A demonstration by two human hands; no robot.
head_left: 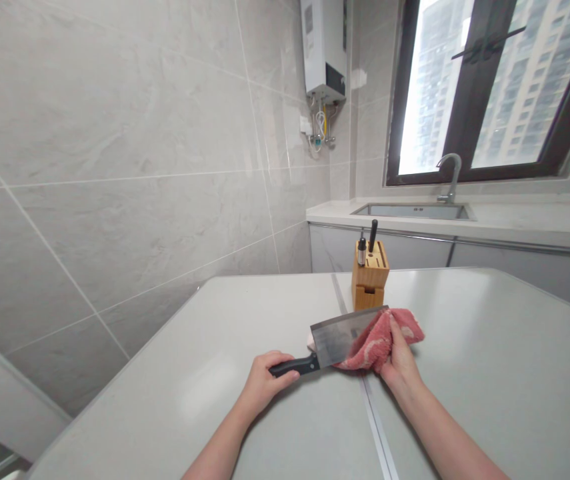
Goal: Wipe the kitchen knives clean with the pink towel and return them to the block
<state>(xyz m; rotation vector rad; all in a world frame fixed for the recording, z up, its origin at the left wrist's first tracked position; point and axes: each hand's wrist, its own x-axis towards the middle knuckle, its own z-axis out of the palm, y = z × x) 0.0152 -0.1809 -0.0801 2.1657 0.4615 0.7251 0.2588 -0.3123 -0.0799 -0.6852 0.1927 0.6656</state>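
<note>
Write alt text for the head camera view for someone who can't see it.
A person's left hand grips the black handle of a cleaver while the right hand pinches a pink towel against the blade's far end, above a pale grey table. Behind them stand a wooden knife block, then a steel sink under a window.

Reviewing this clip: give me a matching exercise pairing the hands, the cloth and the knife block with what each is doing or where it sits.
Things:
1. Person's left hand
2. Person's right hand
3. Pink terry cloth
4. Light wood knife block

States:
A. Stands upright on the pale grey table, beyond the blade
B. Grips the black-handled steel cleaver by its handle
C. Wraps around the blade's far end
D. Presses the cloth against the blade

Pairs: 1-B, 2-D, 3-C, 4-A
</note>
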